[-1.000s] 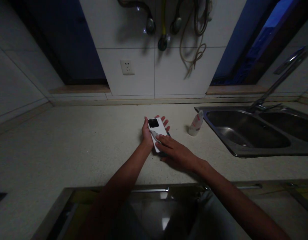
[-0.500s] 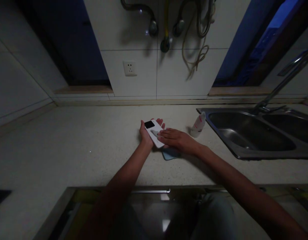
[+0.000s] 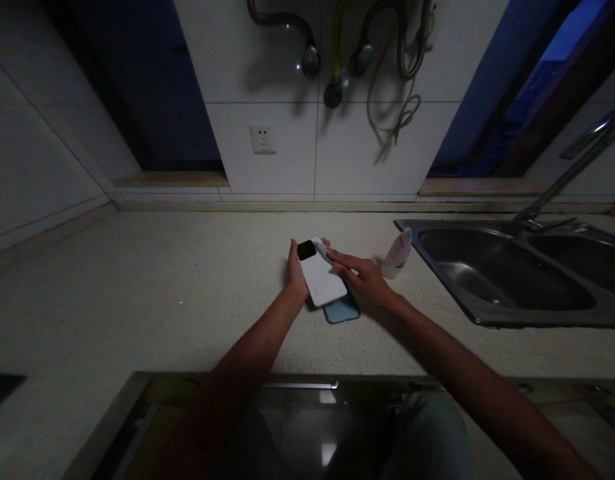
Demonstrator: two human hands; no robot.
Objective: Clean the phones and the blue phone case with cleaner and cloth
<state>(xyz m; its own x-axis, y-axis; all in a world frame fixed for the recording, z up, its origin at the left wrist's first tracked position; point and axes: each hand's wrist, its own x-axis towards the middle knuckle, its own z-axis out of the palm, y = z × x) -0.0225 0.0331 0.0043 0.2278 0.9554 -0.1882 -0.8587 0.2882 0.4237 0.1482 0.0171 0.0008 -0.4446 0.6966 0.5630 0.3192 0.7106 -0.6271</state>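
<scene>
Metal comes first on my distant feed: a handle (image 3: 301, 385) below the front edge of the worktop (image 3: 197, 300). Just beyond, a flat light-blue piece, which I take for a case (image 3: 343, 311), lies on the worktop, partly hidden by the white phone (image 3: 324, 281).

I have that phone back up, camera block at the far end. My left hand (image 3: 298, 279) cradles it from below, thumb along the left edge and fingertips just showing past the far side; I judge this a firm backing that leaves the back uncovered. My right hand (image 3: 366, 279) holds a pale wipe (image 3: 321, 249) at its fingertips against the phone, beside the camera block. Its folds are too dim for me to read.

A bottle (image 3: 397, 253) stands just past the right hand, probably put there for easy reach. Further right, the sink (image 3: 537, 319) is set into the worktop, with a tap (image 3: 524, 220) behind. On the wall (image 3: 287, 173) I see a socket (image 3: 263, 139) and, higher, a looped cord (image 3: 404, 117), likely knotted to keep it off the worktop.
</scene>
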